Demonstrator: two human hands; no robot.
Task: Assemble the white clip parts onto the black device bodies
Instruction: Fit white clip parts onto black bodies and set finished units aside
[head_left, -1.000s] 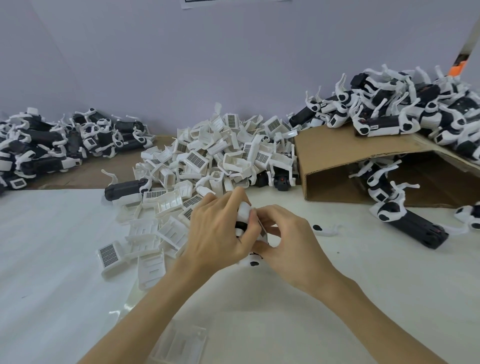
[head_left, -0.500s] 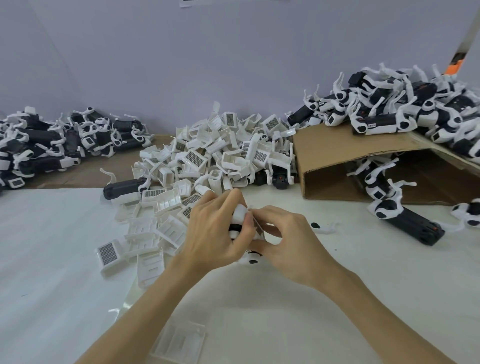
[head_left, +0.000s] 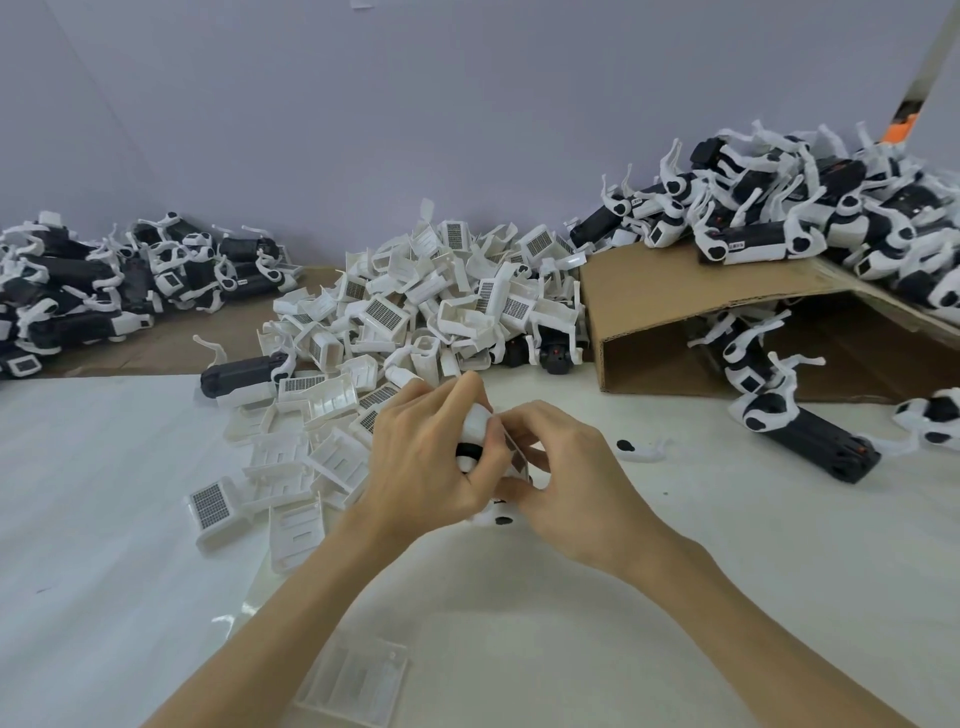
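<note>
My left hand (head_left: 431, 457) grips a black device body with white end parts (head_left: 475, 431) over the middle of the table. My right hand (head_left: 566, 467) pinches a white clip part (head_left: 511, 447) against that body. Both hands hide most of the device; a white end with a black spot (head_left: 496, 517) shows below them. A heap of loose white clip parts (head_left: 415, 322) lies just behind and left of my hands.
Piles of black and white devices lie at the far left (head_left: 104, 280) and on a cardboard box (head_left: 675, 291) at the right. One device (head_left: 810, 436) and a small white piece (head_left: 641, 449) lie to the right. A clear plastic tray (head_left: 353, 680) sits near the front edge.
Both hands have stayed together on the same device. My fingers have shifted slightly on the clip part.
</note>
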